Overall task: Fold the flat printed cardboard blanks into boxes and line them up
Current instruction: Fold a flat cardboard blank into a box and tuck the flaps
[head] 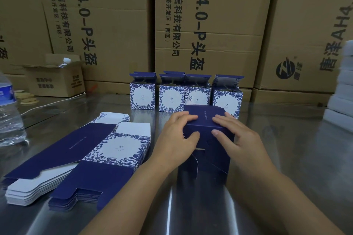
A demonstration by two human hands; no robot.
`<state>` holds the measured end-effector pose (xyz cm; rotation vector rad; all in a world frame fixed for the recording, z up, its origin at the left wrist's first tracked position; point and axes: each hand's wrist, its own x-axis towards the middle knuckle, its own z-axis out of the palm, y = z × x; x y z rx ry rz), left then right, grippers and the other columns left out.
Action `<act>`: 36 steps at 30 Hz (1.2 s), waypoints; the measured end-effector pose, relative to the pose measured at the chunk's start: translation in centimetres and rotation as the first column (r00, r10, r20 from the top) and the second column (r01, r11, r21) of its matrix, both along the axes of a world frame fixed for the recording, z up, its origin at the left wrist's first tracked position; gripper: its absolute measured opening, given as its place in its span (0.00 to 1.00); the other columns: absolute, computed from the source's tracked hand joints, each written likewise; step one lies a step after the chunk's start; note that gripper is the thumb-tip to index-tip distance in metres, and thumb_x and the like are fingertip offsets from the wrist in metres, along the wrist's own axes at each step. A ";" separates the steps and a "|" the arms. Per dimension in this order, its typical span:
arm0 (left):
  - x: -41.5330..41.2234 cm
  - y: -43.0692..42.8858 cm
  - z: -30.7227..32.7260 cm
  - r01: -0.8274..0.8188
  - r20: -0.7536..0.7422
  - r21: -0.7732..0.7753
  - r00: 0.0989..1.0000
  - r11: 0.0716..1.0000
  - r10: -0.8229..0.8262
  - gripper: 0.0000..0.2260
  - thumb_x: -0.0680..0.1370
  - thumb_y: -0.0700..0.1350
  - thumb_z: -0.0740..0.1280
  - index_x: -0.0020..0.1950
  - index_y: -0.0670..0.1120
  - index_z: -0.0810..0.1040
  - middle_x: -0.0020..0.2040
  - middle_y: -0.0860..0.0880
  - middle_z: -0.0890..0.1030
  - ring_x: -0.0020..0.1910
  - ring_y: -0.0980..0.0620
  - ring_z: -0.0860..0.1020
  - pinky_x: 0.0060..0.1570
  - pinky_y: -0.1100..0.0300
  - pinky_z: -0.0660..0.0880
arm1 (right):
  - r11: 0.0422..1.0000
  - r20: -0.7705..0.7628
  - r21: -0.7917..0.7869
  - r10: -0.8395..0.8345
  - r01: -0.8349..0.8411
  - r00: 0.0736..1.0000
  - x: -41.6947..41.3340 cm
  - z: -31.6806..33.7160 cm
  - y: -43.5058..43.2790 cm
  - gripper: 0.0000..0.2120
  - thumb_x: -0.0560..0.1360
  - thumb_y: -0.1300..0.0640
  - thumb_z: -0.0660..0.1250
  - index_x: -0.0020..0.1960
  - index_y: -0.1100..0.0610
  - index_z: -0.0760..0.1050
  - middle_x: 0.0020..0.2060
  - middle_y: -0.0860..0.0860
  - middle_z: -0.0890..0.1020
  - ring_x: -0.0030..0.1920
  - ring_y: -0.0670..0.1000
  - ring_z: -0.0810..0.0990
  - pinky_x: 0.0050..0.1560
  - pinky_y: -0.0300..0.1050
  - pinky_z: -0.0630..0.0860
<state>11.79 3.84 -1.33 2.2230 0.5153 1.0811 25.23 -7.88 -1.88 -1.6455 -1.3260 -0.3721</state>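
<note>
Standing behind gripped box (pixel 208 120): 4 folded boxes (pixel 172 98); blank stack (pixel 80 150), bottle (pixel 9 112) at left.

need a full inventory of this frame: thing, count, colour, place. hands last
folded boxes: four, blue-and-white floral, row at the back of the table, top flaps up
held box: one, navy, centre, standing on the table
flat blanks: one stack, navy and floral, left of the hands
water bottle: one, clear with a blue label, left edge
tan discs: a few, back left
white cable: one, back left
small open carton: one, brown, back left
large cartons: several, brown with black print, stacked behind
white stack: one, right edge, blurred
table: one, steel
left hand: grips the held box
right hand: grips the held box
</note>
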 end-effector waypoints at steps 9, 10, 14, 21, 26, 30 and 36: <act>0.4 0.0 -0.2 0.049 0.113 -0.117 0.993 0.992 -0.036 0.15 0.80 0.51 0.59 0.66 0.55 0.70 0.62 0.60 0.69 0.59 0.67 0.68 0.62 0.65 0.64 | 0.992 -0.023 0.127 0.013 -0.010 1.000 0.6 -0.2 0.2 0.15 0.71 0.60 0.72 0.57 0.49 0.79 0.51 0.36 0.78 0.62 0.40 0.73 0.64 0.26 0.62; 0.5 0.1 -0.3 0.045 0.125 -0.161 0.992 0.986 -0.025 0.15 0.80 0.53 0.58 0.67 0.55 0.69 0.63 0.60 0.70 0.59 0.66 0.69 0.61 0.63 0.65 | 0.990 -0.027 0.138 0.003 0.001 1.000 0.7 -0.3 0.2 0.15 0.71 0.60 0.72 0.56 0.50 0.79 0.51 0.37 0.79 0.62 0.40 0.74 0.64 0.26 0.62; 1.0 0.9 -0.4 -0.054 0.076 -0.350 0.994 0.935 0.085 0.17 0.80 0.58 0.51 0.63 0.54 0.71 0.62 0.53 0.74 0.61 0.54 0.71 0.60 0.56 0.65 | 0.983 -0.034 0.177 -0.042 0.048 0.999 0.9 -0.7 0.5 0.13 0.71 0.58 0.72 0.55 0.51 0.81 0.50 0.35 0.78 0.60 0.39 0.74 0.65 0.30 0.64; 1.6 2.0 -1.5 -0.067 -0.101 -0.728 0.995 0.683 -0.010 0.30 0.77 0.67 0.45 0.60 0.50 0.76 0.59 0.46 0.79 0.56 0.47 0.78 0.61 0.49 0.72 | 0.961 -0.060 0.255 -0.093 0.106 0.994 1.1 -1.2 0.7 0.11 0.72 0.59 0.72 0.54 0.52 0.82 0.49 0.30 0.76 0.58 0.37 0.74 0.60 0.34 0.68; 1.8 1.8 -1.3 0.043 0.102 -0.778 0.993 0.626 0.059 0.22 0.81 0.59 0.49 0.42 0.49 0.77 0.31 0.51 0.81 0.23 0.54 0.76 0.35 0.60 0.70 | 0.950 -0.163 0.282 -0.089 0.133 0.983 0.9 -1.1 0.7 0.12 0.71 0.55 0.72 0.49 0.38 0.78 0.45 0.27 0.77 0.50 0.37 0.77 0.49 0.28 0.71; 1.5 1.9 -0.9 0.101 0.210 -0.744 0.974 0.661 0.087 0.15 0.78 0.43 0.54 0.41 0.50 0.80 0.36 0.49 0.81 0.29 0.52 0.75 0.28 0.63 0.67 | 0.964 -0.208 0.220 -0.101 0.147 0.973 1.4 -1.3 0.8 0.09 0.72 0.53 0.71 0.50 0.41 0.78 0.46 0.32 0.78 0.50 0.41 0.78 0.53 0.37 0.73; 1.2 2.0 -1.0 0.105 0.252 -0.560 0.966 0.822 0.049 0.22 0.74 0.30 0.56 0.59 0.54 0.71 0.49 0.54 0.78 0.40 0.62 0.77 0.32 0.71 0.72 | 0.982 -0.167 0.050 -0.171 0.182 0.971 1.4 -1.6 0.8 0.21 0.69 0.47 0.72 0.62 0.45 0.75 0.47 0.36 0.75 0.47 0.36 0.75 0.47 0.37 0.72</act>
